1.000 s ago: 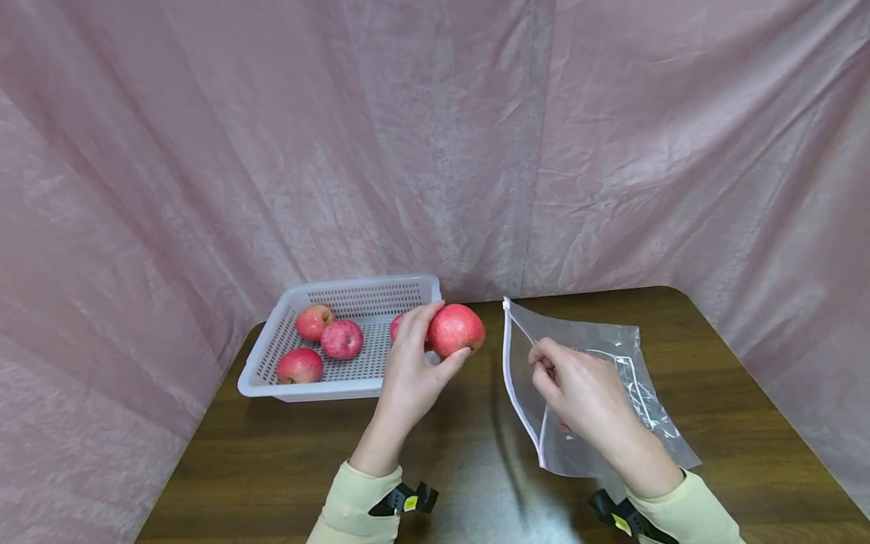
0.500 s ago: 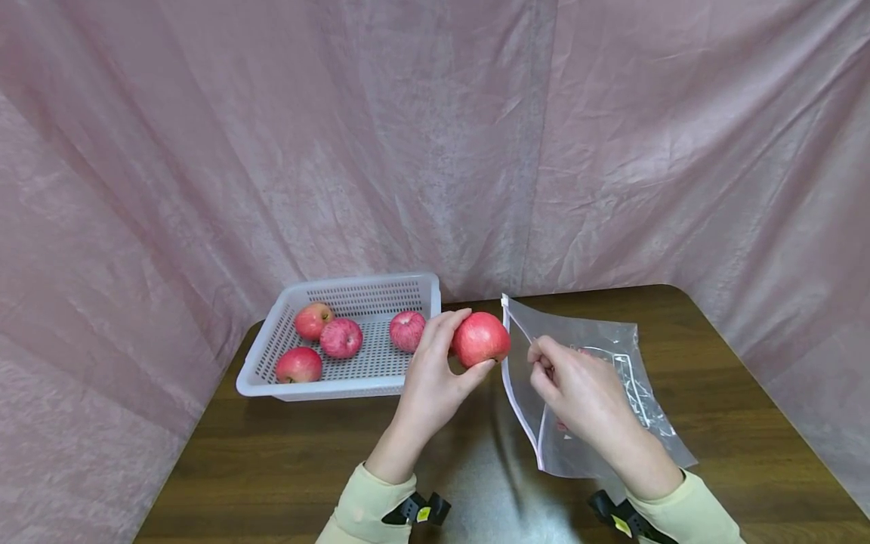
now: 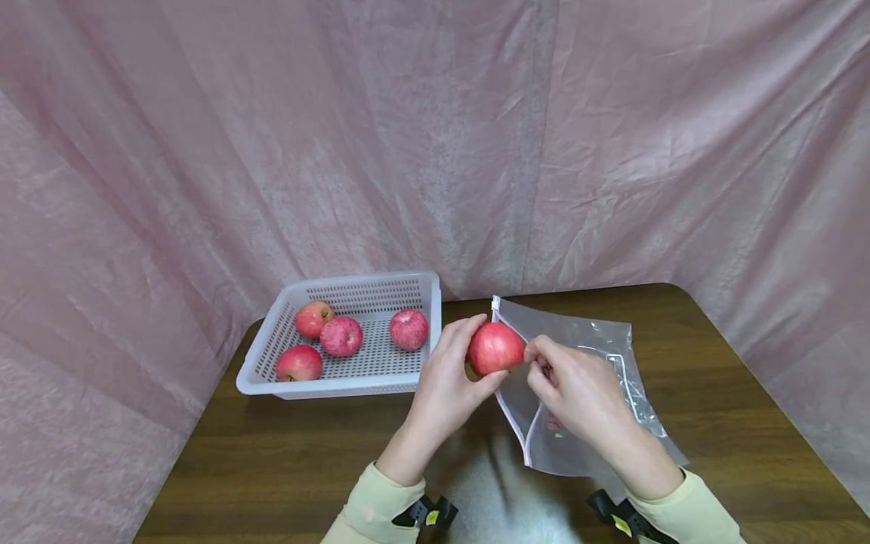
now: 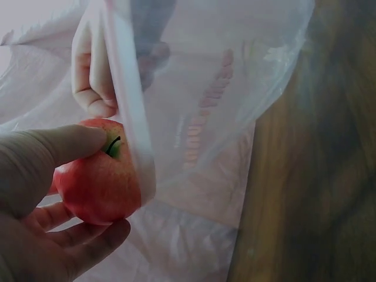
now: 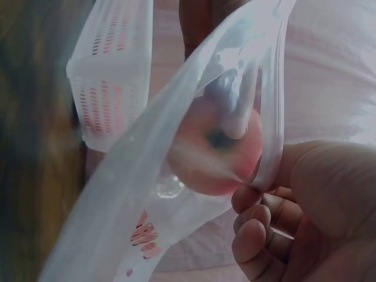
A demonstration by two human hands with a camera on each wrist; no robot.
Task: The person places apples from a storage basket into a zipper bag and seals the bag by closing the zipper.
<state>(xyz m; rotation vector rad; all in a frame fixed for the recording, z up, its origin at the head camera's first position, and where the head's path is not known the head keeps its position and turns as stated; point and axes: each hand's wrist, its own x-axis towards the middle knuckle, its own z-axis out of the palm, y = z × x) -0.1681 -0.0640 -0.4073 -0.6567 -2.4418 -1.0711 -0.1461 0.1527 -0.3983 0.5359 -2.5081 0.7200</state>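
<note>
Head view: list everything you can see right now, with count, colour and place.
apple in hand: 1, red, held at the mouth of the bag, stem towards the opening.
apples in basket: 4, red, lying loose on the basket floor.
basket: 1, white, perforated plastic, back left of the table.
zip bag: 1, clear with a white zip strip, right of centre, mouth lifted open.
table: 1, dark brown wood.
backdrop cloth: 1, pink, hung behind and to both sides.
left hand: grip round the apple in hand.
right hand: pinches the bag's upper zip edge.
sleeves: 2, pale yellow.
</note>
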